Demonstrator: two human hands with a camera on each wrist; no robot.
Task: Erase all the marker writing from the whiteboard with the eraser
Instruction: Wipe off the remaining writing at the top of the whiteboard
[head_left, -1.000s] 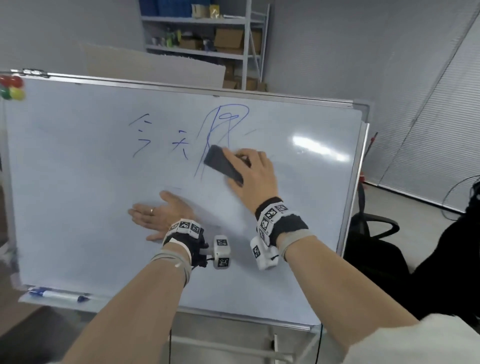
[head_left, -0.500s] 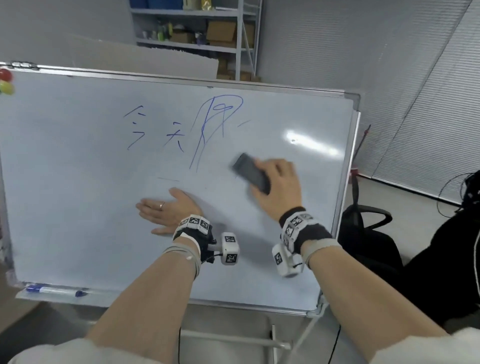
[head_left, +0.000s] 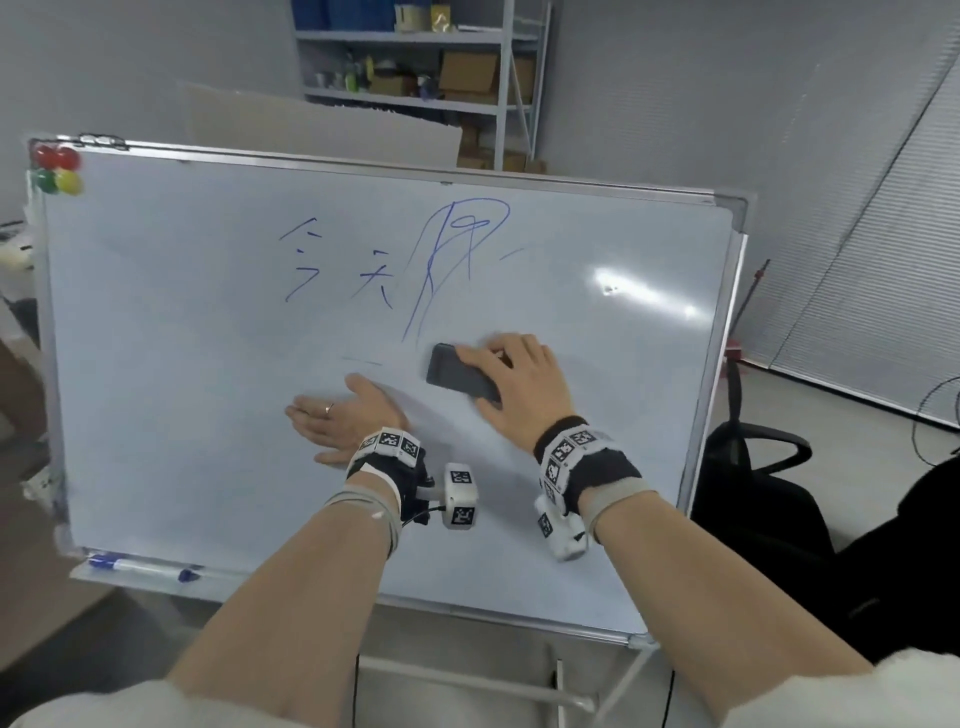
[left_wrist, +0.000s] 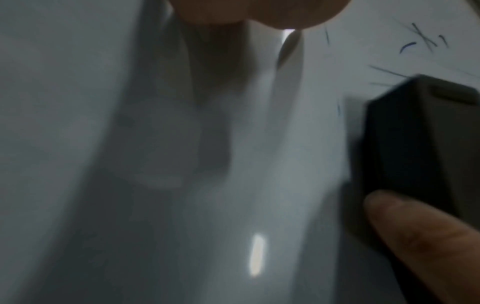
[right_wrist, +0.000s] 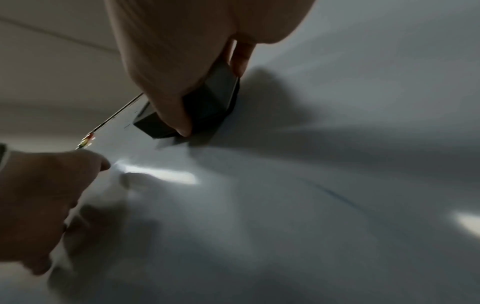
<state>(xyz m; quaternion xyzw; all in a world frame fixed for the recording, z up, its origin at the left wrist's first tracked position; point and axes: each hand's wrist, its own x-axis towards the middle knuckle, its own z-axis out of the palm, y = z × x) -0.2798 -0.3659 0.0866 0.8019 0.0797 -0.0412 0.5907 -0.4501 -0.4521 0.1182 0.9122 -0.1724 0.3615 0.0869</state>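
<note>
1. The eraser (head_left: 460, 374), a dark rectangular block, lies flat against the whiteboard (head_left: 156, 415) near its middle, just below the lower ends of the long blue strokes.
2. The right hand (head_left: 519, 384) grips the eraser: its fingers (head_left: 524, 345) curl over the upper edge and the thumb presses the lower edge, as the right wrist view shows with the block pinched between thumb and fingers against the board.
3. The marker writing (head_left: 415, 260) sits in the upper middle of the board: two small blue characters to the left, a larger looping scrawl to the right of them, and a faint short dash further right. A thin faint line lies just left of the eraser.
4. The left hand (head_left: 343, 415) rests flat on the board below and to the left of the eraser, apart from it, its fingers straight and close together, pointing left, with a ring on one finger.
5. A blue-capped marker (head_left: 143, 567) lies in the tray along the board's bottom edge at the left.
6. Red, green and yellow magnets (head_left: 56, 169) cluster in the board's top left corner.
7. Beyond the board stand a metal shelf (head_left: 415, 67) with cardboard boxes and, to the right, a black office chair (head_left: 753, 467).
</note>
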